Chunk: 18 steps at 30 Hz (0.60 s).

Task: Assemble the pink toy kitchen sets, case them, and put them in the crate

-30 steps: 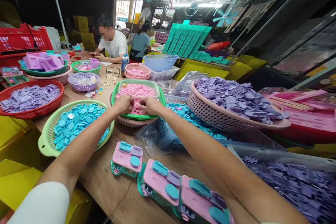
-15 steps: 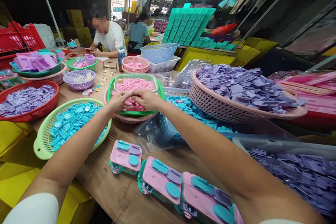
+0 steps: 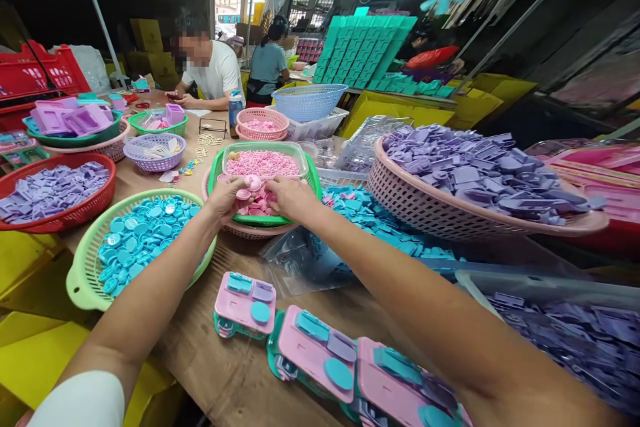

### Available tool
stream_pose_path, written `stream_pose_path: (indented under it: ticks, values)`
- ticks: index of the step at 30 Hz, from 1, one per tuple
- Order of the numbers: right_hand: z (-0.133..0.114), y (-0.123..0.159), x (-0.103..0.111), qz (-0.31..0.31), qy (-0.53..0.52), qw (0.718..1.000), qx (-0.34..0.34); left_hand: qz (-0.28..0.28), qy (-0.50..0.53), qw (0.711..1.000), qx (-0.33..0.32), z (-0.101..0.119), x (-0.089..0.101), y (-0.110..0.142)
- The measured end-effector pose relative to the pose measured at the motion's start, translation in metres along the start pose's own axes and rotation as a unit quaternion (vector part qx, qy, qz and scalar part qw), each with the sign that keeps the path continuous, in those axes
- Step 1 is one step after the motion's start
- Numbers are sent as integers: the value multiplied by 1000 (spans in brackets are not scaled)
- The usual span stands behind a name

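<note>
Above the green basket (image 3: 316,183), my left hand (image 3: 225,200) is closed around a few small pink round plastic pieces (image 3: 253,183). My right hand (image 3: 291,197) is at the same basket's right side, its fingers curled down among more pink pieces (image 3: 260,203); what they pinch is hidden. Just behind the hands, a clear tub (image 3: 303,161) holds many tiny pink parts (image 3: 263,164). Closer to me stands a slanting row of pink-topped toy cases (image 3: 316,350) with blue and purple parts on top.
A light-green basket (image 3: 80,280) of blue discs lies left, under my left forearm. At right, a pink basket (image 3: 400,203) heaped with purple parts and a clear bin (image 3: 480,287) flank my right arm. A person in white (image 3: 220,73) sits across the table.
My hands, close together before, have moved apart over the basket. Pink round pieces now show in my left hand. The view has shifted slightly.
</note>
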State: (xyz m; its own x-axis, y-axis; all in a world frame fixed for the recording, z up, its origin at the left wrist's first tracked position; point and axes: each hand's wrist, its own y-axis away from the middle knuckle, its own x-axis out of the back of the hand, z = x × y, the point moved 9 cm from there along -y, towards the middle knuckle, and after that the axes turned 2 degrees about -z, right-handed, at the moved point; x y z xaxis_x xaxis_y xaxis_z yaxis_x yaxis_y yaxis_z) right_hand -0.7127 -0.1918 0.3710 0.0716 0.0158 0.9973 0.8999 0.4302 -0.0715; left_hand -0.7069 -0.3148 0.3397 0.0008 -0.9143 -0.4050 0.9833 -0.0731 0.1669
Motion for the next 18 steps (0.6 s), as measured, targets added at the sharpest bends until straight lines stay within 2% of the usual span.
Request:
stream_pose_path:
  ticks: [4,7,9,11,13,14,15,16,18]
  values:
    - [8,1,6,-32,0,998,-45,2,1,1000,-2,-1,1,0]
    - [24,1,17,2,-61,995,-82,8,8,1000,-3,0,2,0]
    - [33,2,22,42,-144,984,-98,10,11,1000,-2,0,1,1]
    - [40,1,22,74,-295,946,-115,8,9,1000,1,0,-1,2]
    - [38,-3,11,63,-471,872,-121,1,7,1000,5,-1,-7,5]
    - [34,-6,6,46,-534,836,-118,-3,8,1000,8,-2,-11,6]
    - [29,-9,2,33,-570,813,-112,-7,13,1000,14,-3,-16,7]
    - [25,-12,2,30,-582,806,-102,-11,24,999,20,-4,-21,8]
    - [21,-15,10,64,-550,829,-78,-7,57,998,30,-6,-31,9]
